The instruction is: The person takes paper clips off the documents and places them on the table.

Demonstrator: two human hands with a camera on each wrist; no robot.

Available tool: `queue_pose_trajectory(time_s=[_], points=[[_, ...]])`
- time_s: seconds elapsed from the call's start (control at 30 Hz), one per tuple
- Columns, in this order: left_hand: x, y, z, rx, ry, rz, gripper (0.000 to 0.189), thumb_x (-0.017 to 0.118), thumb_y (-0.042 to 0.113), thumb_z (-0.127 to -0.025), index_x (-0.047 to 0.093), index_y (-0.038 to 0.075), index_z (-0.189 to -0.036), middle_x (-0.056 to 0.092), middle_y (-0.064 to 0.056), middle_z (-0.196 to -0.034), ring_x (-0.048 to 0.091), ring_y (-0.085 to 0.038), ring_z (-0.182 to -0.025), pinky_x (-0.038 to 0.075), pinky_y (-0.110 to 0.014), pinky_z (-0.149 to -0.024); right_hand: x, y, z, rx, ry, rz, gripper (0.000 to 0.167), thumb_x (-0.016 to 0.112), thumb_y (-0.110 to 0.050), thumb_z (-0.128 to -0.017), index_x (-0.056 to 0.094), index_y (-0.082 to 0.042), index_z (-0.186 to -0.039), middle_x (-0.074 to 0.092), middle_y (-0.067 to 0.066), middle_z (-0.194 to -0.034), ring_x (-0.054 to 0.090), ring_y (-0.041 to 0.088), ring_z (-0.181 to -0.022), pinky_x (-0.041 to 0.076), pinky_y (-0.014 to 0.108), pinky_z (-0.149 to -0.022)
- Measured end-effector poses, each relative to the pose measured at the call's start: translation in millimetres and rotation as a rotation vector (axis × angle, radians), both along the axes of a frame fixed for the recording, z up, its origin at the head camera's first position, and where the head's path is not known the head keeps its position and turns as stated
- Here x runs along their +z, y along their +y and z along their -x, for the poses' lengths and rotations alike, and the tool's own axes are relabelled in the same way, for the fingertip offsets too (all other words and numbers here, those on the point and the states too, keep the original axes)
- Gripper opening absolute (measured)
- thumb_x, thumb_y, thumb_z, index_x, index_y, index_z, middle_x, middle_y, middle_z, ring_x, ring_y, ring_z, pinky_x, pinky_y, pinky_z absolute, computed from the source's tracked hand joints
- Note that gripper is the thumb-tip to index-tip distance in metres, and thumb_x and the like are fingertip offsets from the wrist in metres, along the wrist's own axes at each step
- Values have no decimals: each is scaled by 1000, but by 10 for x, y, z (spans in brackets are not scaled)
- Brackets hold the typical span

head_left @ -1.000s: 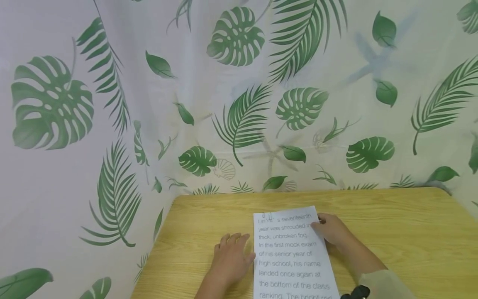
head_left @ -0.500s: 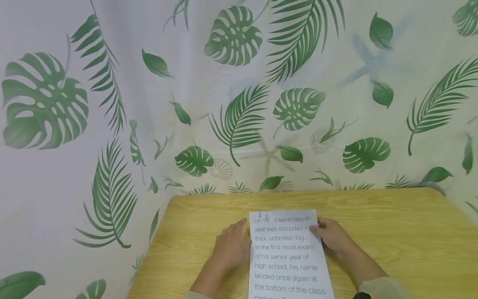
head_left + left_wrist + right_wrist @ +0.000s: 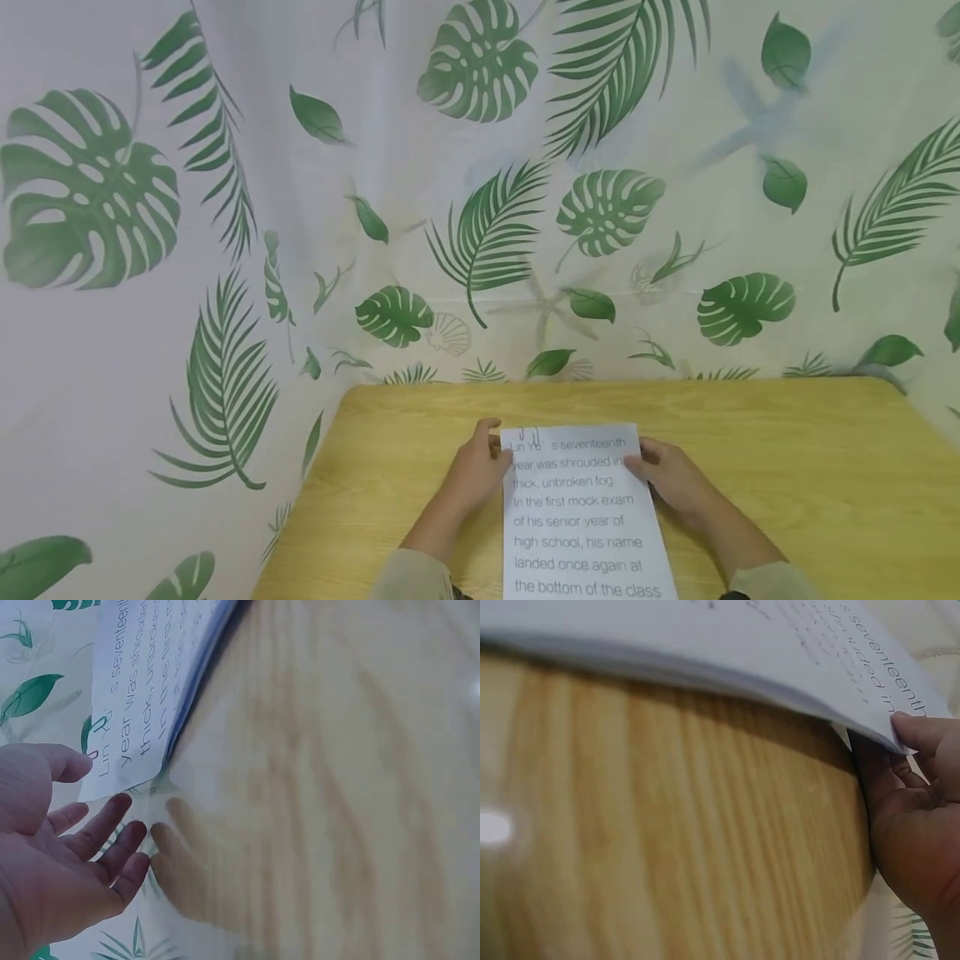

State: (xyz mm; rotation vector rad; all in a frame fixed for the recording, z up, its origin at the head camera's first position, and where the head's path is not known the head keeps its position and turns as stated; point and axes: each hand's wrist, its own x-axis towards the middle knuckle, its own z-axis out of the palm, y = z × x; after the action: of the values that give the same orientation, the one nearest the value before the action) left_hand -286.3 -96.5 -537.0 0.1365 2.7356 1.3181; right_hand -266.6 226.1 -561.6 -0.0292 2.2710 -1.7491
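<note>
1. Paper (image 3: 581, 521): between my two hands, above the desk (image 3: 810, 475), long axis running away from me.
2. Right fingers (image 3: 662, 452): pinched on its right edge, thumb uppermost; paper leftward.
3. Left fingers (image 3: 126, 844): loosely spread, just beside its far left corner, no firm hold visible; paper rightward.
4. Desk: reaches beyond.

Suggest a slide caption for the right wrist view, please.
Right hand holding the paper by its edge, thumb on top, over the table.

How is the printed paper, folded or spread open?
Spread open where visible: the printed paper shows unbroken lines of text in the head view, its right edge pinched by the right hand. Its bottom is out of frame.
</note>
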Motion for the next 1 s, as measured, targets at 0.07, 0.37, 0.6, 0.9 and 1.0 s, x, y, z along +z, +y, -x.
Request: queue_pose_trajectory(time_s=[0.07, 0.37, 0.6, 0.9, 1.0], points=[[7, 36, 37, 4, -20, -28, 57, 64, 25, -108, 43, 19, -160, 68, -12, -141, 68, -31, -126, 56, -52, -110, 4, 23, -2, 7, 10, -5, 58, 55, -20, -113, 38, 6, -162, 63, 24, -150, 71, 21, -119, 59, 24, -92], [36, 163, 103, 6, -27, -133, 41, 67, 22, -106, 55, 24, -146, 66, -9, -124, 63, -20, -101, 54, -33, -83, -6, 53, -36, 8, 25, -2, 56, 55, -20, -113, 41, 4, -162, 65, 22, -150, 71, 22, -123, 58, 21, -94], [45, 213, 113, -17, -4, -65, 32, 64, 22, -107, 58, 27, -138, 68, -12, -133, 64, -20, -96, 52, -35, -80, 14, 30, -104, -26, 55, -30, 56, 55, -21, -113, 41, 4, -162, 63, 23, -152, 71, 24, -123, 57, 20, -93], [52, 184, 102, -74, -16, 2, 29, 62, 25, -109, 57, 27, -137, 65, -8, -98, 48, -14, -60, 44, -27, -54, -2, 47, -140, -21, 55, 2, 56, 55, -23, -114, 42, 2, -162, 65, 20, -149, 70, 17, -117, 57, 21, -91], [51, 183, 84, -68, -18, 1, 26, 64, 24, -108, 58, 29, -133, 66, -7, -100, 51, -15, -63, 45, -28, -57, 1, 59, -145, -21, 50, 26, 55, 55, -24, -114, 43, 2, -162, 66, 20, -146, 70, 18, -116, 58, 22, -92]])
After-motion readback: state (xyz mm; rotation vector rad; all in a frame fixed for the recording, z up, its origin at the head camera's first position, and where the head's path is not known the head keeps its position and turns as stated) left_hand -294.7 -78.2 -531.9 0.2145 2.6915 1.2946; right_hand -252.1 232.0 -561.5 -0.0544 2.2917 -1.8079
